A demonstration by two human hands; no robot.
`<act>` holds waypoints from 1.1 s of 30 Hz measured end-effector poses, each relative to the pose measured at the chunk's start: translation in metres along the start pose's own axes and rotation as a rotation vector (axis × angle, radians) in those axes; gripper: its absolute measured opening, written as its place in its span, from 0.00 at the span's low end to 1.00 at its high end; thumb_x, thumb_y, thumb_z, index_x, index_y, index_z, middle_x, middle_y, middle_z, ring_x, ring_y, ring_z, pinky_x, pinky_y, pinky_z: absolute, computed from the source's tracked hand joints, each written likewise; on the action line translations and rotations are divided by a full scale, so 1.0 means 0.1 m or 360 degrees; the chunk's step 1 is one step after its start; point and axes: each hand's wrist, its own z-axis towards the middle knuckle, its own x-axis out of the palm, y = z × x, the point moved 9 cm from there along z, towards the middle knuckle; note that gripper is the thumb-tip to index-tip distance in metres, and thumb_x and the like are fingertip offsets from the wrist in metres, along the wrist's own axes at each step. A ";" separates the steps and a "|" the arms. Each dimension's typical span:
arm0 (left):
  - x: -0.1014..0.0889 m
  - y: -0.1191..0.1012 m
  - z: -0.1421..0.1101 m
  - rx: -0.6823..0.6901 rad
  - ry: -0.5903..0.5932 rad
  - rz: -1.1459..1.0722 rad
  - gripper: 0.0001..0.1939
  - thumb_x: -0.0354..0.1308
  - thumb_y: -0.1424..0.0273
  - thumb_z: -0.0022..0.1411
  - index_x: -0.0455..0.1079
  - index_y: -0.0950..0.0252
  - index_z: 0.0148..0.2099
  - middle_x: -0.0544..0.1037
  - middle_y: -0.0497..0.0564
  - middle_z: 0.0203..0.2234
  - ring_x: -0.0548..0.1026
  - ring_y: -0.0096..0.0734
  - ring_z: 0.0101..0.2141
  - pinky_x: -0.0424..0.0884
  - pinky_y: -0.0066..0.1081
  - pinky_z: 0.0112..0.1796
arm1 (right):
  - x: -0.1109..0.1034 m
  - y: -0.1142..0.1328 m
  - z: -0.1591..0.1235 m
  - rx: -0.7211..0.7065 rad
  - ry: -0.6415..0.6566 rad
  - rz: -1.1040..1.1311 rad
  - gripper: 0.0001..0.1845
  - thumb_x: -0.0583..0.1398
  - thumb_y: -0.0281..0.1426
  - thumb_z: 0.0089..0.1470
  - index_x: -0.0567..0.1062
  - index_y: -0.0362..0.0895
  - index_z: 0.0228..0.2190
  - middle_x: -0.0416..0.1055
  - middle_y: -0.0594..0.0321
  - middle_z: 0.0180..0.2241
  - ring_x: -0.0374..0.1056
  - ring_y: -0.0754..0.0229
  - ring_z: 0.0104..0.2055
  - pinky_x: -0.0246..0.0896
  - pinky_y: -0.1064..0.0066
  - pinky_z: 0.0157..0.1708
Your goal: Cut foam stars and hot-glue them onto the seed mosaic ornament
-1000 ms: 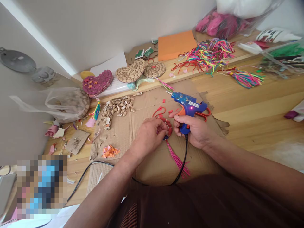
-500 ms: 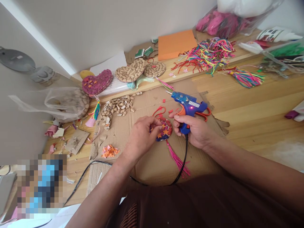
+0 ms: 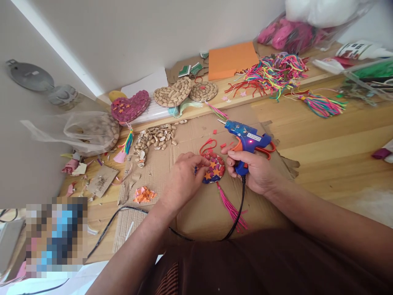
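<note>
A blue and orange hot glue gun (image 3: 245,137) is gripped in my right hand (image 3: 254,170), its red light lit and its nozzle pointing up and left. To its left, a round ornament (image 3: 218,168) in red, purple and blue lies on the cardboard, with orange stars (image 3: 215,173), a red loop (image 3: 208,146) and a pink tassel (image 3: 231,207). Over the ornament's left side, the thumb and index finger of my left hand (image 3: 184,176) are drawn together beside one star. What sits between those fingertips is hidden.
Cardboard (image 3: 184,205) covers the table. Peanut shells (image 3: 156,137) and orange paper scraps (image 3: 145,194) lie left. Heart ornaments (image 3: 173,92) lean at the back beside orange paper (image 3: 233,59) and colourful threads (image 3: 273,76). The gun's black cable (image 3: 239,209) runs across the front.
The whole view has shifted slightly right. My left fingertips have drawn back a little from the ornament, showing more of its stars. My right hand keeps the glue gun in the same pose.
</note>
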 end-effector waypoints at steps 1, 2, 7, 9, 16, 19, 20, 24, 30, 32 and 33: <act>-0.02 0.01 0.00 -0.0014 -0.0013 0.0006 0.06 0.60 0.76 0.61 0.76 0.61 0.38 0.79 0.48 0.33 0.74 0.34 0.38 0.68 0.36 0.43 | 0.01 0.00 0.00 -0.0005 0.0007 0.0005 0.08 0.66 0.34 0.46 0.78 0.44 0.30 0.63 0.67 0.21 0.58 0.65 0.21 0.48 0.70 0.19; -0.04 0.03 0.00 -0.0026 -0.0024 0.0008 0.07 0.60 0.77 0.61 0.76 0.61 0.38 0.79 0.48 0.33 0.74 0.34 0.38 0.68 0.36 0.43 | 0.01 0.01 0.00 -0.0014 0.0009 0.0008 0.08 0.66 0.34 0.45 0.78 0.44 0.30 0.63 0.67 0.21 0.58 0.65 0.21 0.48 0.70 0.19; -0.07 0.08 -0.06 -0.0046 -0.0036 0.0000 0.07 0.59 0.77 0.61 0.75 0.61 0.39 0.79 0.48 0.34 0.75 0.33 0.39 0.69 0.35 0.44 | 0.01 0.02 0.00 -0.0034 0.0013 0.0000 0.08 0.66 0.34 0.45 0.78 0.44 0.30 0.63 0.68 0.21 0.58 0.65 0.21 0.48 0.70 0.19; -0.07 0.11 -0.08 -0.0051 -0.0047 -0.0001 0.07 0.58 0.77 0.62 0.75 0.61 0.39 0.79 0.49 0.34 0.75 0.34 0.39 0.69 0.35 0.44 | 0.01 0.01 0.00 -0.0020 0.0013 -0.0002 0.08 0.66 0.34 0.45 0.78 0.44 0.30 0.63 0.68 0.21 0.58 0.65 0.21 0.48 0.70 0.19; -0.19 0.20 -0.11 -0.0088 -0.0123 0.0097 0.07 0.57 0.75 0.63 0.75 0.60 0.40 0.80 0.49 0.34 0.75 0.35 0.39 0.70 0.36 0.43 | -0.01 0.01 0.00 -0.0006 -0.0029 0.0010 0.10 0.67 0.34 0.43 0.79 0.42 0.30 0.64 0.68 0.20 0.59 0.66 0.21 0.49 0.72 0.18; -0.18 0.19 -0.12 -0.0085 -0.0114 0.0058 0.07 0.57 0.75 0.63 0.75 0.61 0.40 0.80 0.48 0.34 0.75 0.34 0.38 0.70 0.35 0.43 | -0.01 0.00 0.00 -0.0004 -0.0048 0.0004 0.11 0.68 0.34 0.43 0.79 0.41 0.31 0.65 0.67 0.20 0.59 0.66 0.21 0.49 0.73 0.18; -0.17 0.18 -0.11 -0.0079 -0.0107 0.0042 0.07 0.57 0.75 0.63 0.75 0.61 0.40 0.80 0.48 0.34 0.75 0.33 0.38 0.70 0.35 0.43 | -0.01 -0.01 0.01 -0.0002 -0.0052 0.0004 0.11 0.68 0.34 0.43 0.79 0.41 0.31 0.65 0.67 0.20 0.59 0.66 0.21 0.49 0.73 0.18; -0.12 0.13 -0.09 -0.0059 -0.0078 0.0004 0.08 0.57 0.77 0.63 0.75 0.61 0.40 0.80 0.49 0.35 0.75 0.33 0.39 0.70 0.35 0.44 | -0.01 -0.01 0.00 0.0008 -0.0055 0.0013 0.11 0.68 0.34 0.42 0.79 0.42 0.30 0.64 0.68 0.20 0.59 0.66 0.21 0.50 0.73 0.18; -0.08 0.12 -0.05 -0.0086 -0.0001 0.0007 0.09 0.57 0.78 0.61 0.76 0.61 0.40 0.79 0.49 0.36 0.75 0.34 0.40 0.69 0.37 0.45 | 0.00 0.01 0.00 0.0012 -0.0040 0.0002 0.11 0.68 0.34 0.42 0.78 0.42 0.30 0.64 0.68 0.20 0.59 0.66 0.21 0.50 0.73 0.18; -0.07 0.12 -0.04 -0.0097 0.0005 0.0009 0.10 0.57 0.79 0.61 0.76 0.61 0.40 0.79 0.49 0.36 0.75 0.34 0.40 0.69 0.36 0.45 | 0.00 0.00 0.00 0.0015 -0.0040 -0.0003 0.11 0.68 0.35 0.42 0.78 0.42 0.30 0.64 0.68 0.20 0.59 0.66 0.21 0.50 0.73 0.18; -0.07 0.13 -0.04 -0.0100 0.0005 0.0009 0.10 0.57 0.79 0.61 0.76 0.61 0.40 0.79 0.49 0.35 0.75 0.34 0.40 0.69 0.36 0.45 | 0.00 0.00 0.00 0.0015 -0.0041 -0.0006 0.12 0.68 0.35 0.42 0.78 0.42 0.30 0.64 0.69 0.20 0.59 0.66 0.21 0.50 0.73 0.18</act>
